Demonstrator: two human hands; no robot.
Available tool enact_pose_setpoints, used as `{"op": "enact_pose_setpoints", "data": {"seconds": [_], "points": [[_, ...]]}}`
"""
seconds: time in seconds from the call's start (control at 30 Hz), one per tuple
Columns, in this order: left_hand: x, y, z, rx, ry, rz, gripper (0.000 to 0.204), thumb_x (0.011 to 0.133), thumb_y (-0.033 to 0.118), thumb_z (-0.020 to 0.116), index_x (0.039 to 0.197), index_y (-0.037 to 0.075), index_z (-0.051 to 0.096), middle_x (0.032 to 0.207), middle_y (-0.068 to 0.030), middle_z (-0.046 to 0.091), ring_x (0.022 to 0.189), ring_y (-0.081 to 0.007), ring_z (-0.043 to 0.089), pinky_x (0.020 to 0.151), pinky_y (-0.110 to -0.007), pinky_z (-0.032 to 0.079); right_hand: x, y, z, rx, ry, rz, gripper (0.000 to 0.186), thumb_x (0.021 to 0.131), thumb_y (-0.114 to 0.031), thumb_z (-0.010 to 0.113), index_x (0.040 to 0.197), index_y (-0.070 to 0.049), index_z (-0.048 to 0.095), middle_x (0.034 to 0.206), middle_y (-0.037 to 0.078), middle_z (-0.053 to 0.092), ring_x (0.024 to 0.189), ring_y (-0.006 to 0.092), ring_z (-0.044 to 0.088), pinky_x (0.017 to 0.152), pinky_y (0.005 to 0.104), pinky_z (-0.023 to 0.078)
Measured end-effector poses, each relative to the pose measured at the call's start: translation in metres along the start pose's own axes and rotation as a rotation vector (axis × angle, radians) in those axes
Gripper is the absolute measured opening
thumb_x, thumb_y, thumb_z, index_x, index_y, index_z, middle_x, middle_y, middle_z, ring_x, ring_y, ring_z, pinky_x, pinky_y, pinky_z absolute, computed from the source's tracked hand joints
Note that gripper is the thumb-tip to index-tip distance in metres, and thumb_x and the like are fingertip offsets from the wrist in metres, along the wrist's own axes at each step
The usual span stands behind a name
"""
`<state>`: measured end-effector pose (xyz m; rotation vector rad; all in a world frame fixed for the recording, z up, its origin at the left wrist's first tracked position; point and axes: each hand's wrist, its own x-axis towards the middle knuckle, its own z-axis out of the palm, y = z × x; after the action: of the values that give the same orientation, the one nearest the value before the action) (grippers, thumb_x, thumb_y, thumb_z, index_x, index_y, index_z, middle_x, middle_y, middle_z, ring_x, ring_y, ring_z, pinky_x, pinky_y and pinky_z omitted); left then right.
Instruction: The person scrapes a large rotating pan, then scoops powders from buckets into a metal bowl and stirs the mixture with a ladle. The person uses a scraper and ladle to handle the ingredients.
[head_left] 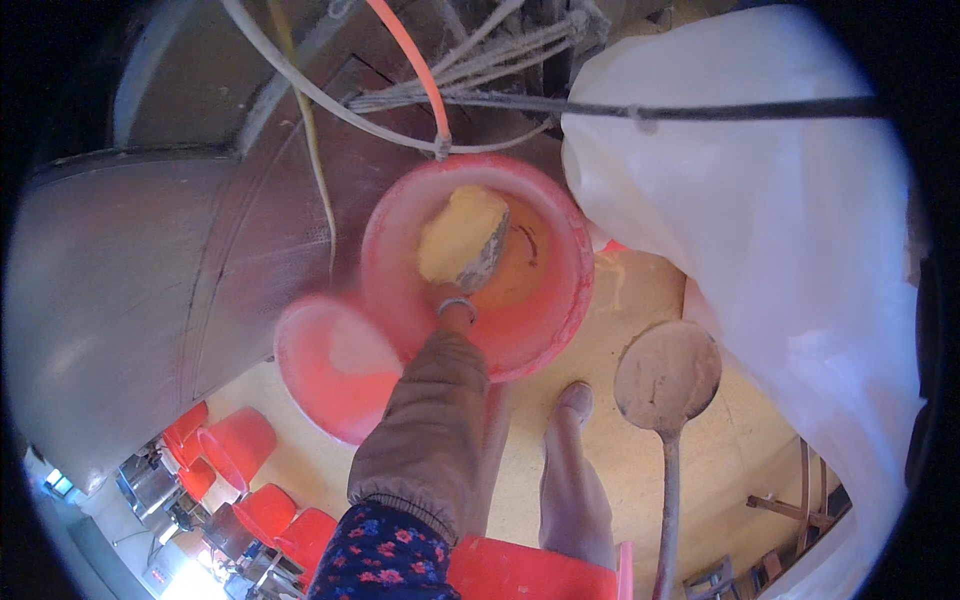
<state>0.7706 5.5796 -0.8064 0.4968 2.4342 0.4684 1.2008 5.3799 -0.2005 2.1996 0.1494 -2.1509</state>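
My left hand (458,317) reaches down into a large red basin (577,250), its arm in a brown oversleeve over a dark blue floral sleeve. A light band circles the wrist. Just past it lies a yellow powdery mass (455,235) with a rough grey edge. The fingers are hidden there, and I cannot make out whether they grip anything. Orange-tinted material covers the basin's bottom. My right hand does not show. On the right, a round, long-handled ladle (668,375) holds a greyish-brown mass; its handle runs off the lower edge.
A second red basin (335,370) adjoins the first at its lower left. A large grey metal body (130,270) fills the left side, and white sheeting (750,190) hangs at right. Cables and an orange cord (415,60) cross above. Several red containers (240,445) stand lower left.
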Motion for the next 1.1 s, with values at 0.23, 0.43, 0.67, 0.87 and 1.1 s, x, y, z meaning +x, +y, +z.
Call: {"op": "enact_pose_setpoints", "data": {"seconds": [0.23, 0.43, 0.67, 0.87, 1.1], "points": [[-0.031, 0.025, -0.037, -0.624, 0.008, -0.155, 0.030, 0.086, 0.007, 0.044, 0.114, 0.000, 0.053, 0.107, -0.0121, 0.059, 0.093, -0.0208, 0.057, 0.079, -0.031, 0.045, -0.023, -0.027, -0.001, 0.080, 0.039, 0.108, 0.007, 0.074, -0.005, 0.056, 0.080, -0.006, 0.055, 0.061, -0.003, 0.049, 0.052, 0.0067, 0.046, 0.046, 0.0215, 0.038], [-0.041, 0.037, -0.042, -0.546, -0.123, -0.167, 0.030, 0.086, 0.008, 0.045, 0.114, 0.000, 0.053, 0.108, -0.0124, 0.059, 0.093, -0.0214, 0.057, 0.078, -0.032, 0.046, 0.002, 0.011, -0.012, -0.027, -0.025, -0.130, 0.005, 0.073, -0.005, 0.056, 0.078, -0.007, 0.054, 0.061, -0.004, 0.049, 0.051, 0.0066, 0.043, 0.044, 0.0210, 0.034], [-0.059, 0.031, -0.057, -0.532, -0.219, -0.233, 0.030, 0.086, 0.009, 0.045, 0.114, 0.001, 0.054, 0.109, -0.0126, 0.059, 0.094, -0.0220, 0.058, 0.078, -0.032, 0.046, -0.009, 0.002, -0.015, 0.004, -0.038, -0.061, 0.005, 0.072, -0.006, 0.056, 0.077, -0.007, 0.054, 0.059, -0.004, 0.048, 0.050, 0.0068, 0.043, 0.044, 0.0208, 0.034], [-0.087, 0.024, -0.056, -0.552, -0.221, -0.283, 0.030, 0.086, 0.010, 0.045, 0.114, 0.002, 0.054, 0.109, -0.0129, 0.059, 0.095, -0.0225, 0.058, 0.078, -0.033, 0.047, -0.003, -0.005, -0.014, 0.030, -0.064, -0.045, 0.006, 0.073, -0.005, 0.056, 0.078, -0.007, 0.054, 0.059, -0.003, 0.049, 0.050, 0.0072, 0.044, 0.044, 0.0209, 0.036], [-0.093, 0.028, -0.004, -0.552, -0.236, -0.311, 0.031, 0.086, 0.012, 0.045, 0.114, 0.003, 0.055, 0.110, -0.0132, 0.059, 0.095, -0.0231, 0.058, 0.077, -0.033, 0.048, 0.006, -0.006, -0.019, 0.021, -0.067, -0.019, 0.007, 0.073, -0.005, 0.056, 0.079, -0.007, 0.052, 0.059, -0.002, 0.050, 0.050, 0.0081, 0.046, 0.043, 0.0214, 0.037]]}}
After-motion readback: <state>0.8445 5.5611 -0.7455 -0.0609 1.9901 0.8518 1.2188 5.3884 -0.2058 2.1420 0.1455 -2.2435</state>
